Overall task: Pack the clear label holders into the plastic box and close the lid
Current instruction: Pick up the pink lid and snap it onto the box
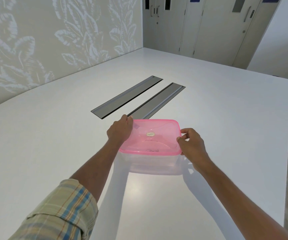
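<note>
A clear plastic box [154, 163] stands on the white table [53, 144], covered by a translucent pink lid [153, 135] with a small oval sticker in its middle. My left hand [120, 130] grips the lid's far left corner. My right hand [191, 144] holds the lid's right edge, thumb on top and fingers curled under the rim. The lid lies flat on the box. No clear label holders can be made out; whatever is inside the box is blurred by the plastic.
Two long grey cable-slot covers [127, 96] [158, 101] are set into the table just beyond the box. A leaf-patterned wall stands at left, grey doors [209, 26] at the back. The table's right edge [286, 153] drops to the floor.
</note>
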Demonstrator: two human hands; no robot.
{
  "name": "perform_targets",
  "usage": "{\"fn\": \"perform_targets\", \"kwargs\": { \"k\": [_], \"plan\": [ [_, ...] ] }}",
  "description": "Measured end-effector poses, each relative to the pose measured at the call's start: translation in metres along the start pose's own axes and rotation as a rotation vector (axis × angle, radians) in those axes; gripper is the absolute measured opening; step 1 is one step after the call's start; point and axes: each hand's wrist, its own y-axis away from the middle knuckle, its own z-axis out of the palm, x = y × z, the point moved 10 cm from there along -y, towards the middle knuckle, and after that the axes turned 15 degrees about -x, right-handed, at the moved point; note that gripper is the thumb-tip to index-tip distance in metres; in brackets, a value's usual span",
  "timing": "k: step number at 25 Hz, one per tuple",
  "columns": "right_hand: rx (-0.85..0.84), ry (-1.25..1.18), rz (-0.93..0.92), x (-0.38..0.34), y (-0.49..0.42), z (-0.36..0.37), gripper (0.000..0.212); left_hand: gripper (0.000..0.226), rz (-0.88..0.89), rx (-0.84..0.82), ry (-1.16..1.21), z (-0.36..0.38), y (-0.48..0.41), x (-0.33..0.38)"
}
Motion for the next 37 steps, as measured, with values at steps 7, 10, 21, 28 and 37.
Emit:
{"fn": "perform_targets", "kwargs": {
  "k": [7, 10, 21, 28, 37],
  "plan": [
    [-0.031, 0.540, 0.063, -0.030, -0.046, 0.029, 0.070, 0.047, 0.022, 0.041, -0.022, -0.002, 0.003, 0.002],
    [-0.016, 0.653, 0.057, -0.042, -0.073, 0.028, 0.078, 0.045, 0.025, 0.041, -0.035, -0.003, 0.003, 0.004],
    [-0.190, 0.714, 0.085, -0.043, -0.134, 0.031, 0.053, 0.060, -0.044, 0.015, 0.065, 0.001, 0.000, -0.010],
    [-0.142, 0.522, 0.094, -0.036, -0.138, 0.026, 0.034, 0.072, -0.077, -0.024, 0.176, 0.003, -0.002, -0.018],
    [-0.126, 0.391, 0.158, -0.028, -0.133, 0.025, 0.037, 0.078, -0.104, -0.098, 0.323, 0.006, -0.002, -0.026]
  ]
}}
